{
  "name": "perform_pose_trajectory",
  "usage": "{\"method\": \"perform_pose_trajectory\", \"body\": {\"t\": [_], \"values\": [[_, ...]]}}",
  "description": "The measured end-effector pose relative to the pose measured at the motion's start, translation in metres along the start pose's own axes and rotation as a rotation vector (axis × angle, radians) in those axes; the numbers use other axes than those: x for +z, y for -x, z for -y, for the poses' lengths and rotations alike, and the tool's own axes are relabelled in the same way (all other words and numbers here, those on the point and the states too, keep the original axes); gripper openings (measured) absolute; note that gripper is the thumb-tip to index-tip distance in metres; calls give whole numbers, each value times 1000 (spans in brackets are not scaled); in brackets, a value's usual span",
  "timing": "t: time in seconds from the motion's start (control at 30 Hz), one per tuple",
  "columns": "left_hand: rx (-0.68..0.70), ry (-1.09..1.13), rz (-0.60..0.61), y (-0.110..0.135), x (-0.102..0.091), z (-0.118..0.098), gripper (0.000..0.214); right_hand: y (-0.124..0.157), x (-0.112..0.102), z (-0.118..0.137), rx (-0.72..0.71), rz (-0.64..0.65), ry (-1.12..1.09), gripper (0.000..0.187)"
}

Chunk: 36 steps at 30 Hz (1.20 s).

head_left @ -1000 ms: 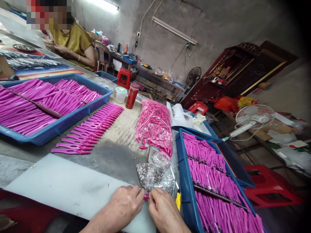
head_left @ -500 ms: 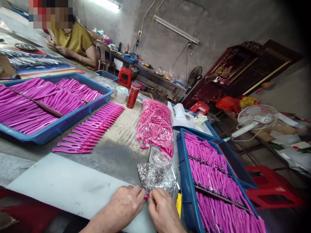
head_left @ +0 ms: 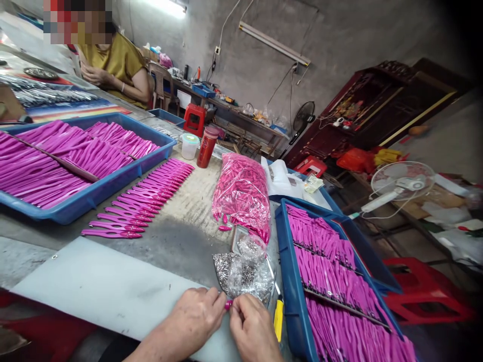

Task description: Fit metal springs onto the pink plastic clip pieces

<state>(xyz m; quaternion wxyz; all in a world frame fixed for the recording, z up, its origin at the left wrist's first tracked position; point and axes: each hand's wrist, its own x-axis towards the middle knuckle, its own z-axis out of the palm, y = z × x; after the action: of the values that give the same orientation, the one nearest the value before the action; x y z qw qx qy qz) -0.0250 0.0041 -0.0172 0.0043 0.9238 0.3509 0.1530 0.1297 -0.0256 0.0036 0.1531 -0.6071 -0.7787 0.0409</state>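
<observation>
My left hand (head_left: 194, 319) and my right hand (head_left: 253, 327) meet at the near edge of the table, fingers pinched together on one small pink plastic piece (head_left: 228, 304). Both rest on a white board (head_left: 94, 289). Just beyond my fingers lies a clear bag of small metal parts (head_left: 241, 274). Behind it stands a big clear bag of pink pieces (head_left: 241, 193), with a few loose ones (head_left: 223, 227) beside it.
A blue tray of purple handles (head_left: 335, 281) sits right of my hands, another blue tray (head_left: 75, 161) at far left, with a row of purple handles (head_left: 143, 198) laid out between. A yellow-handled tool (head_left: 278, 311) lies by the right tray. A person in a mustard top (head_left: 116, 65) sits across the table.
My hands have stayed pinched on the pink piece, with only slight finger movement. The view has shifted a little. The person across has raised their hands somewhat.
</observation>
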Motion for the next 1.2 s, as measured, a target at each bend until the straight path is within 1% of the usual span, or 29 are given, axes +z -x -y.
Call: {"method": "perform_pose_trajectory", "body": {"t": [0.17, 0.3, 0.4, 0.63, 0.73, 0.87, 1.0, 1.1, 1.2], "values": [[0, 3, 25, 1, 1, 0, 9, 1, -1, 2, -83, -27, 81, 24], [0, 4, 9, 1, -1, 0, 9, 1, 1, -2, -36, 6, 9, 23], [-13, 2, 2, 1, -1, -1, 9, 1, 3, -4, -29, 14, -15, 23], [34, -20, 11, 1, 1, 0, 11, 1, 9, 3, -49, -91, 47, 27], [24, -20, -1, 1, 0, 0, 11, 1, 12, 0, -32, -115, -26, 26], [-2, 30, 14, -1, -6, 1, 7, 2, 9, -7, 54, -31, -162, 23], [-42, 81, -23, -2, -11, 2, 5, 1, -2, -11, 163, 34, -267, 26], [-48, 98, -55, -1, -11, 4, 3, 0, -8, -10, 168, 33, -340, 32], [-31, 107, -97, 0, -11, 5, 5, 1, -9, -7, 144, -5, -341, 37]]}}
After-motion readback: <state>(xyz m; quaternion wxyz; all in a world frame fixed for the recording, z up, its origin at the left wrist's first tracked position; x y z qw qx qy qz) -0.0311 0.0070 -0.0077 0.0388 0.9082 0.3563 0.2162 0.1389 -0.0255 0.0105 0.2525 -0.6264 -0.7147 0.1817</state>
